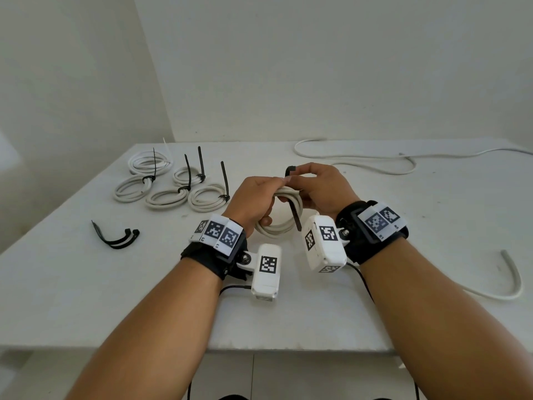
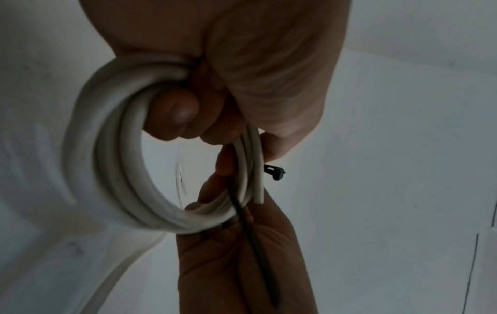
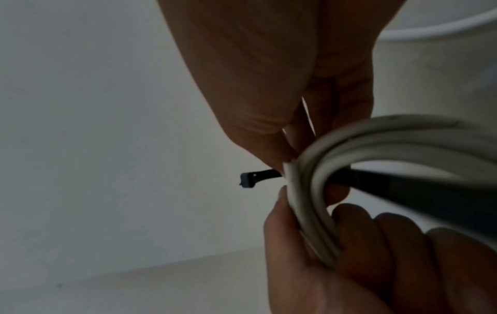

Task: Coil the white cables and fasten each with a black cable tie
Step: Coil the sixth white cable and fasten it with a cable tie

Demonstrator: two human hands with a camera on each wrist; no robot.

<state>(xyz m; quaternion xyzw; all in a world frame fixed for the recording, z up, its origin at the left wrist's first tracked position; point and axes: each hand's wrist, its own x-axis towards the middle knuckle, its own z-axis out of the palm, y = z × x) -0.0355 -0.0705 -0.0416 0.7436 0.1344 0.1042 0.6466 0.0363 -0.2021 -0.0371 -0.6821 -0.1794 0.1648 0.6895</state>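
Above the middle of the table, my left hand [image 1: 266, 194] grips a coiled white cable [image 1: 278, 226], its fingers curled through the loops. The coil [image 2: 107, 170] shows several turns in the left wrist view. A black cable tie [image 1: 296, 216] passes through the coil next to that grip. My right hand [image 1: 300, 176] pinches the tie near its head [image 1: 290, 169], which sticks up past the cable. In the right wrist view the head [image 3: 246, 180] pokes out left of the coil [image 3: 363, 144] and the strap [image 3: 430, 191] runs off to the right.
Several tied coils [image 1: 161, 183] with upright tie tails lie at the back left. Loose black ties [image 1: 115, 238] lie on the left. An uncoiled white cable [image 1: 360, 160] snakes along the back right; another cable end [image 1: 513, 278] curves at the right edge.
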